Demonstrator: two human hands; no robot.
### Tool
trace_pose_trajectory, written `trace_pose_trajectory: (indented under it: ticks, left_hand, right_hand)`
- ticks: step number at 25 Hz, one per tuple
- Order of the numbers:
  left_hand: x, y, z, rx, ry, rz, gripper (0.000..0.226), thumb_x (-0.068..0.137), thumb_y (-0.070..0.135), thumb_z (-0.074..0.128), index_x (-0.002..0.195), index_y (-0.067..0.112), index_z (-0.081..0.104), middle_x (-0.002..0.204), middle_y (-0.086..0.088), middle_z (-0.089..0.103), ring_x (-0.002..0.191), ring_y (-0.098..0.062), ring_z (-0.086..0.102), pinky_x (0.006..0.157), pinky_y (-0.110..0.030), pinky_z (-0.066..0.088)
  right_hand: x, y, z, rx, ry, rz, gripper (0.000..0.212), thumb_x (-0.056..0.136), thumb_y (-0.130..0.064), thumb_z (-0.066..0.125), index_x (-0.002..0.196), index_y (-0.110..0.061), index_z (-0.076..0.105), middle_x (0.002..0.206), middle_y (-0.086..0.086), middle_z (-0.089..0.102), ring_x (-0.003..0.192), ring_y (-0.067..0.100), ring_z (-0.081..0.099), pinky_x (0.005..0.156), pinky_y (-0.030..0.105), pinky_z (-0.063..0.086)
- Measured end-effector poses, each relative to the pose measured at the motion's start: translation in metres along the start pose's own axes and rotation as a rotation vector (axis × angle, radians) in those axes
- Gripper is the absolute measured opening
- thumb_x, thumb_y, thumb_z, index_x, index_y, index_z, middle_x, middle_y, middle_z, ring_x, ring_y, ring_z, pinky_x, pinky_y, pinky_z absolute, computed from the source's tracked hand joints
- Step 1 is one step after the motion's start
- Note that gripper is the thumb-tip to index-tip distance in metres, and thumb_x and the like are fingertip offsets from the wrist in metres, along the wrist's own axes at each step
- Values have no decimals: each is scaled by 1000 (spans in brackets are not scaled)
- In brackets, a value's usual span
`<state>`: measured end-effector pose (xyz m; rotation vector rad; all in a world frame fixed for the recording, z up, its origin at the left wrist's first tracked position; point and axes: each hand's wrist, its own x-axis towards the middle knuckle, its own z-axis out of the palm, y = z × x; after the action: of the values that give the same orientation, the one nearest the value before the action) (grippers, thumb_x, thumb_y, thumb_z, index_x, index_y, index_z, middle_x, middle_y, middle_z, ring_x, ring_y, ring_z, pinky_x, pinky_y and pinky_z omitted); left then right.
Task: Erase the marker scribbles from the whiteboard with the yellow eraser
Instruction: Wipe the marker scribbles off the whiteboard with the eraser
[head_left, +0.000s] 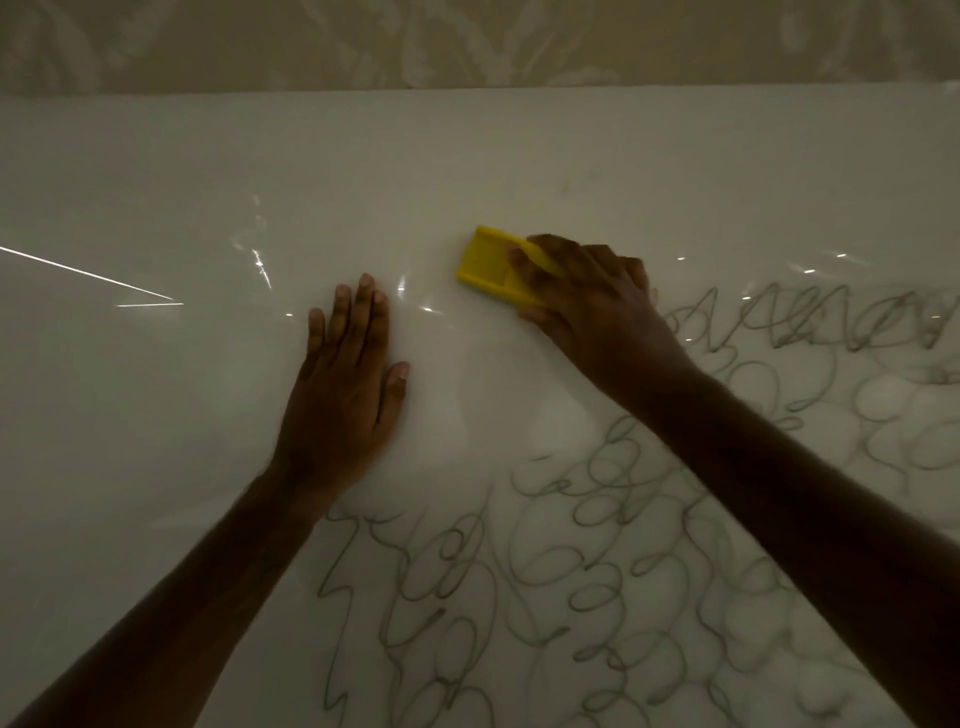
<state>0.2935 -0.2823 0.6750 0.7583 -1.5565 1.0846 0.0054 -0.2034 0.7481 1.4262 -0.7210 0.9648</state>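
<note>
The right hand (587, 306) curls its fingers over the yellow eraser (493, 267), pressing it flat on the whiteboard (208, 182) near the middle, its long axis slanting from the far left toward the near right. The left hand (345, 379) lies flat beside it, fingers straight, holding nothing. Marker scribbles (571, 571) cover the whiteboard's near right part.

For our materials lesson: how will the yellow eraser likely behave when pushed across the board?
The yellow eraser looks a rigid, flat block, so it probably won't flex or roll. The whiteboard is glossy, so it should glide easily under the right hand.
</note>
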Motion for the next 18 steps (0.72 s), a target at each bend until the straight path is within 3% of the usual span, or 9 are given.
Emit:
trace_pose_trajectory:
  ticks: [2, 6, 10, 14, 18]
  left_hand:
    - [1, 3, 1, 8, 13, 0, 68, 113, 34, 32, 168, -5, 22, 179, -22, 16, 167, -39, 12, 137, -54, 7]
    - [2, 3, 1, 36, 20, 8, 68, 113, 34, 30, 168, -6, 23, 178, -24, 18, 166, -40, 14, 136, -55, 10]
    - [1, 4, 0, 12, 7, -3, 68, 113, 34, 30, 169, -4, 21, 179, -21, 15, 167, -37, 11, 137, -50, 4]
    - [1, 7, 1, 8, 12, -2, 67, 114, 34, 29, 169, -4, 20, 179, -20, 14, 168, -37, 9, 137, -49, 3]
    - [2, 12, 2, 4, 12, -14, 68, 114, 34, 29, 169, -4, 20, 179, -21, 14, 168, -38, 9, 137, -50, 3]
  right_hand:
    - [5, -19, 9, -5, 16, 17, 57, 102, -45, 51, 153, -20, 59, 149, 11, 62, 111, 39, 65, 90, 50, 51]
    - [-50, -49, 10, -21, -12, -148, 55, 105, -44, 58, 157, -27, 54, 155, 6, 60, 116, 30, 65, 94, 46, 51]
    - [-88, -31, -11, -12, -106, -257, 51, 111, -40, 53, 160, -26, 49, 158, 7, 57, 123, 31, 65, 96, 49, 52]
    - [-45, 15, -19, -114, -35, -138, 52, 110, -40, 53, 159, -22, 51, 155, 12, 59, 118, 38, 66, 92, 50, 51]
    - [-8, 1, -6, -127, 12, -17, 56, 104, -44, 51, 155, -20, 56, 149, 12, 62, 111, 38, 66, 84, 48, 51]
